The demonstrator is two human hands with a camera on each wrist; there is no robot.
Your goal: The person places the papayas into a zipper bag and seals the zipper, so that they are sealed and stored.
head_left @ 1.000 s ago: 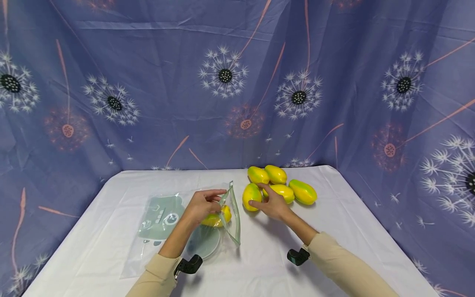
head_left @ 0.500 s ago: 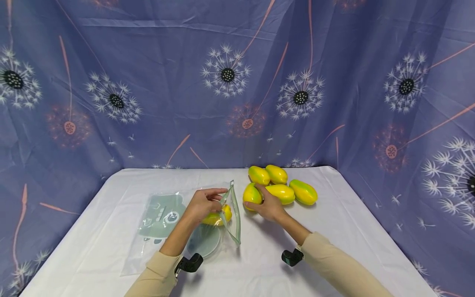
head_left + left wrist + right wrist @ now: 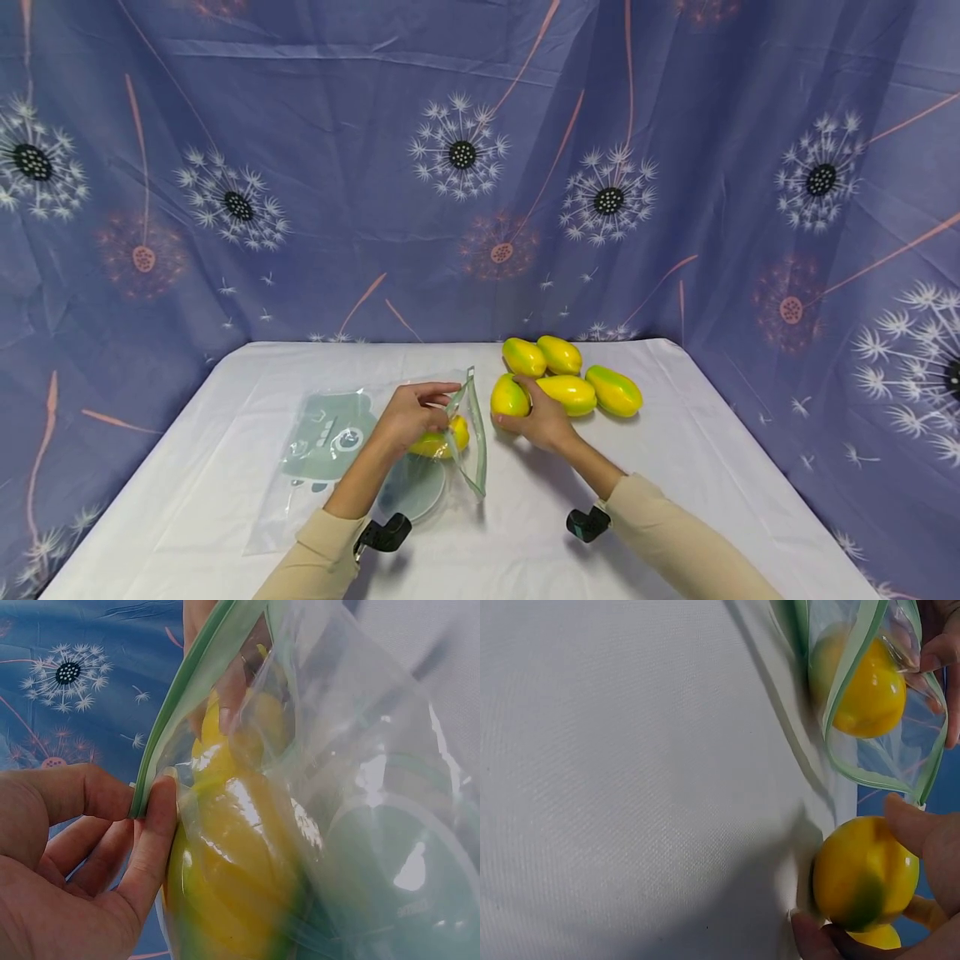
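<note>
A white cloth [image 3: 525,542] covers the table, lightly creased, with soft shadows under both arms; a blue-purple curtain [image 3: 337,192] printed with white and pink dandelions hangs behind and along both sides; the left hand [image 3: 405,418] pinches the green edge of a clear bag [image 3: 481,433] between thumb and fingers, its mouth gaping to the right, with yellow fruit [image 3: 431,446] inside; printed plastic [image 3: 326,437] lies flat to the left; the right hand [image 3: 546,419] curves thumb and fingers round a yellow-green mango [image 3: 509,396] just right of that mouth; four other mangoes [image 3: 567,395] sit behind and beside it.
</note>
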